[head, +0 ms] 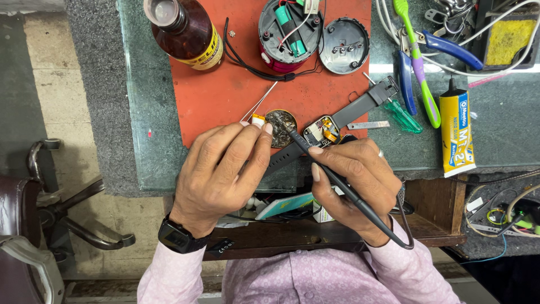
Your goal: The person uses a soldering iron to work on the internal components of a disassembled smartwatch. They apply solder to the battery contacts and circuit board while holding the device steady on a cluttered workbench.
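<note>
Left hand (222,169), dark watch on the wrist, fingers pressed together and pinching a small yellow-and-white part (258,119) beside a round metal disc (281,128) on the orange mat (225,95). Right hand (354,180), fingers closed around a black soldering iron (337,180), held like a pen, tip down near the disc and the opened smartwatch (322,130). Smartwatch face-open at the mat's lower edge, grey strap (365,101) running up to the right, circuit and orange flex showing. Thin tweezers (260,102) just above the left fingers. Further up the mat: brown glass bottle (183,31) with yellow label, round red device (288,34) opened with green cells and wires inside, its grey lid (344,45) beside it. Off the mat on the glass surface (495,129): green-handled screwdriver (402,115), blue-handled pliers (427,62), green-and-purple toothbrush (419,67), yellow glue tube (457,132), white cables, yellow sponge (506,39) in a black tray.
</note>
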